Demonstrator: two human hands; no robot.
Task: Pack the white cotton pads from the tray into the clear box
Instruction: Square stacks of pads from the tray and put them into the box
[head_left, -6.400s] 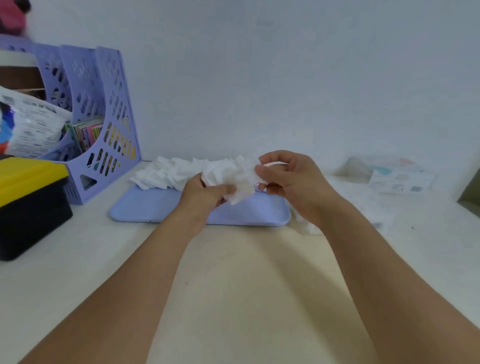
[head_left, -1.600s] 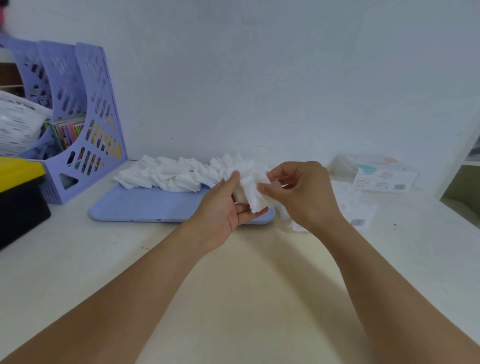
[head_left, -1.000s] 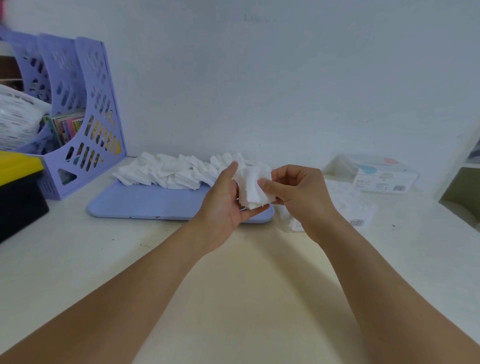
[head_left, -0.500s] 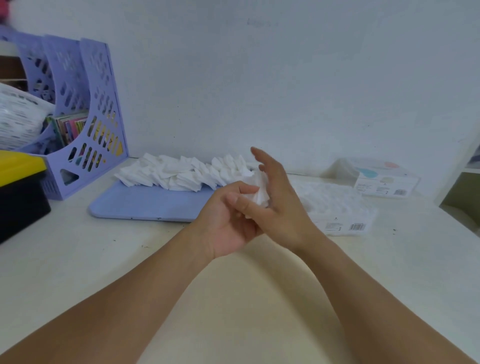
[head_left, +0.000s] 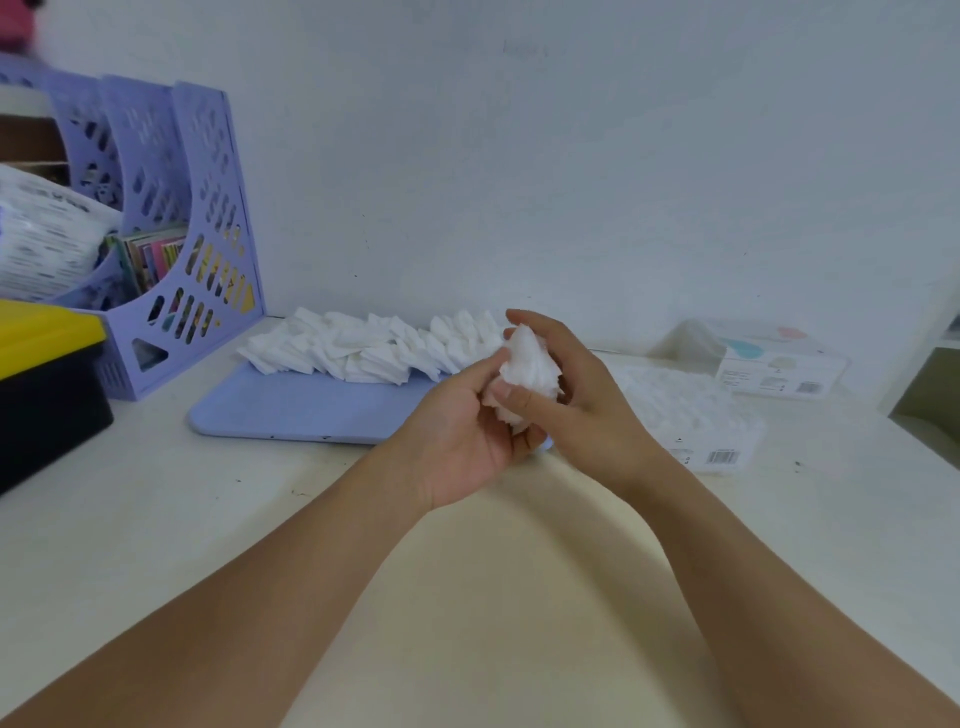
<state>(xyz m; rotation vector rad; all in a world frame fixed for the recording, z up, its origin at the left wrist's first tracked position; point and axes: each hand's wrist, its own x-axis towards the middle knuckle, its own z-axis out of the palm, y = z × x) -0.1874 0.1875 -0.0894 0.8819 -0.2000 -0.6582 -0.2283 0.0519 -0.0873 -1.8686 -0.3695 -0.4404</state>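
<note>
1. Gripping a bunch of white cotton pads (head_left: 531, 364), the left hand (head_left: 467, 436) and right hand (head_left: 582, 400) both curl round it, above the table (head_left: 467, 597).
2. More pads (head_left: 363, 351) lie on the blue tray (head_left: 301, 408).
3. The clear box (head_left: 691, 415) sits just right of the hands.

We see a white table (head_left: 156, 519) filling the lower frame. On it, left of centre, lies a lilac tray (head_left: 291, 410). At the left edge sits a black box with a yellow lid (head_left: 41, 384), and behind it a lilac file rack (head_left: 171, 249). At right of centre lies a clear box (head_left: 691, 410), and beyond it a white carton (head_left: 769, 364).
</note>
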